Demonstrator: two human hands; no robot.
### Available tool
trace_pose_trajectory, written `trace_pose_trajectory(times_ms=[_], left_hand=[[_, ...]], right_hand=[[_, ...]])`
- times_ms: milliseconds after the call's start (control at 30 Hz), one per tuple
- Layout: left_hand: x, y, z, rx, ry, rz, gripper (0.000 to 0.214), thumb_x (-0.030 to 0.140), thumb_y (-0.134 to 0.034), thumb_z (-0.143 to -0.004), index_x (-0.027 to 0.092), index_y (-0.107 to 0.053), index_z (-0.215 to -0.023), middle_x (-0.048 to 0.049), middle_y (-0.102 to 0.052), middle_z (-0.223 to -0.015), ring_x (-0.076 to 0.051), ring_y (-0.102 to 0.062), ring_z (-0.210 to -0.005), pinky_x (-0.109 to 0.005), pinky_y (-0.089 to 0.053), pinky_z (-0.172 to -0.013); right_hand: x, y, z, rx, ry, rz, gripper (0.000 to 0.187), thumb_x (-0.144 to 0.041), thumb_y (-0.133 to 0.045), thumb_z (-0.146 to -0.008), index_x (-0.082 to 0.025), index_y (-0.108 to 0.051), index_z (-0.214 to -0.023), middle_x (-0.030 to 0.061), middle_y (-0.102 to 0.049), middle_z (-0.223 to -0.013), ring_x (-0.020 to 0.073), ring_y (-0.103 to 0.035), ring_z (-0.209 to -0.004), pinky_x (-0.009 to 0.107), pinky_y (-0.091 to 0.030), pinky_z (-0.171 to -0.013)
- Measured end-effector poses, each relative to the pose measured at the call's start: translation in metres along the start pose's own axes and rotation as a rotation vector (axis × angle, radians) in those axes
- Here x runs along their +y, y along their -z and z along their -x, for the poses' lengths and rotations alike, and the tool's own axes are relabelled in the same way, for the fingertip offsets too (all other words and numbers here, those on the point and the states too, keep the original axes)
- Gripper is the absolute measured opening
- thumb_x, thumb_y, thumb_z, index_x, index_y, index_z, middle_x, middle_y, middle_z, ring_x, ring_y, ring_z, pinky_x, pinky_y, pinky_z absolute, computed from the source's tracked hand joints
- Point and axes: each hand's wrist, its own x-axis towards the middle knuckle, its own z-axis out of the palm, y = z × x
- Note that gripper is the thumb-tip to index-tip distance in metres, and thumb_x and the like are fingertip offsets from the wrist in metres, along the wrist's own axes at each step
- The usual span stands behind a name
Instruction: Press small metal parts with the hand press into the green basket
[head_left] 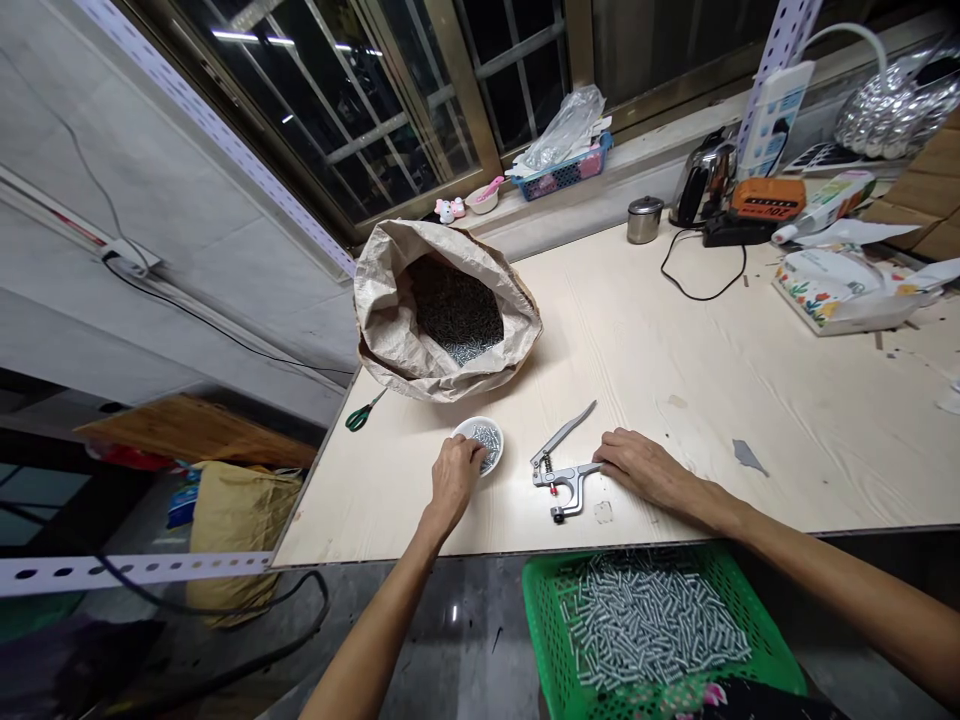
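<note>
My left hand [454, 478] reaches over the rim of a small white bowl [500, 462], its fingers closed and their tips down among small silvery metal pieces [487, 438]. What the fingertips pinch, if anything, is hidden. On the table, silver hand pliers of the snap-fastener kind [573, 474] lie with their two handles spread apart. My right hand [637, 466] is closed on the end of the lower handle. Behind the bowl stands a large paper-lined sack [382, 310], its mouth wide, with dark and silvery small metal pieces inside.
Below the table's front edge, a green basket [540, 620] holds many short metal pins [660, 620]. Green-handled scissors [360, 416] lie near the left edge. Farther back are a metal canister [644, 220], an electric kettle [705, 180], an orange battery [766, 199] and a tissue pack [840, 290].
</note>
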Motion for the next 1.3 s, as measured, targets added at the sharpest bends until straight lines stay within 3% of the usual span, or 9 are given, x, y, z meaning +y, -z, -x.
trace_pose_trajectory(times_ms=[100,233,533,933,1033,1100,1200,1300], left_hand=[[0.003,0.001,-0.002,0.015,-0.049,-0.045,0.02,0.028,-0.055,-0.086,0.018,-0.072,-0.081,-0.0079,-0.066,-0.088,-0.022,-0.056,-0.094,-0.027,-0.044,-0.072],[0.012,0.002,-0.01,-0.104,-0.044,-0.109,0.018,0.022,-0.056,-0.083,0.017,-0.072,-0.074,-0.01,-0.067,-0.089,-0.025,-0.057,-0.097,-0.027,-0.046,-0.071],[0.01,0.005,-0.016,-0.185,-0.094,-0.154,0.023,0.009,-0.046,-0.081,0.013,-0.069,-0.079,-0.0143,-0.068,-0.089,-0.023,-0.061,-0.088,-0.029,-0.044,-0.072],[-0.014,0.005,-0.006,0.021,-0.071,0.1,0.018,0.016,-0.044,-0.084,0.016,-0.062,-0.082,-0.0075,-0.067,-0.084,-0.017,-0.059,-0.073,-0.027,-0.042,-0.068],[-0.004,0.009,-0.001,0.139,-0.132,0.301,0.016,0.021,-0.046,-0.083,0.017,-0.062,-0.084,-0.0071,-0.067,-0.087,-0.018,-0.059,-0.078,-0.029,-0.044,-0.073],[0.007,0.01,0.005,0.133,-0.102,0.52,0.017,0.028,-0.049,-0.082,0.017,-0.063,-0.083,-0.0055,-0.066,-0.081,-0.018,-0.06,-0.074,-0.029,-0.046,-0.07],[0.023,0.006,0.015,-0.076,0.077,0.944,0.025,0.038,-0.058,-0.076,0.015,-0.064,-0.08,-0.0016,-0.061,-0.066,-0.013,-0.056,-0.057,-0.026,-0.045,-0.057],[0.034,-0.003,0.025,-0.278,0.22,1.279,0.038,0.044,-0.071,-0.066,0.012,-0.065,-0.084,-0.001,-0.062,-0.066,-0.01,-0.055,-0.054,-0.024,-0.047,-0.055]], right_hand=[[0.0,0.0,0.0,0.0,0.005,0.004,0.02,-0.017,-0.044,-0.092,-0.017,-0.063,-0.085,0.0059,-0.059,-0.082,0.0167,-0.054,-0.078,0.029,-0.039,-0.07],[0.0,0.0,0.0,-0.006,0.0,0.005,0.021,-0.019,-0.044,-0.093,-0.017,-0.063,-0.085,0.0059,-0.059,-0.082,0.0164,-0.053,-0.078,0.029,-0.039,-0.071],[-0.001,0.0,0.0,0.003,-0.001,0.019,0.02,-0.018,-0.044,-0.092,-0.017,-0.063,-0.084,0.0056,-0.059,-0.082,0.0163,-0.053,-0.077,0.029,-0.039,-0.069],[-0.002,0.001,-0.004,-0.055,-0.019,0.083,0.014,-0.016,-0.047,-0.09,-0.018,-0.058,-0.08,0.0041,-0.059,-0.082,0.0167,-0.052,-0.076,0.03,-0.037,-0.068],[-0.004,0.008,-0.007,-0.114,-0.01,0.068,0.01,-0.018,-0.052,-0.088,-0.019,-0.057,-0.08,0.0032,-0.059,-0.082,0.0167,-0.052,-0.077,0.029,-0.037,-0.069],[-0.005,0.011,-0.009,-0.137,-0.003,0.062,0.008,-0.017,-0.053,-0.088,-0.019,-0.057,-0.08,0.0029,-0.059,-0.083,0.0167,-0.052,-0.078,0.029,-0.037,-0.069],[-0.004,0.011,-0.01,-0.128,-0.013,0.08,0.01,-0.016,-0.052,-0.088,-0.02,-0.056,-0.08,0.0026,-0.059,-0.082,0.0165,-0.052,-0.077,0.029,-0.036,-0.068],[-0.004,0.008,-0.009,-0.114,-0.022,0.093,0.012,-0.016,-0.051,-0.089,-0.019,-0.056,-0.078,0.0026,-0.059,-0.081,0.0162,-0.051,-0.076,0.029,-0.035,-0.067]])
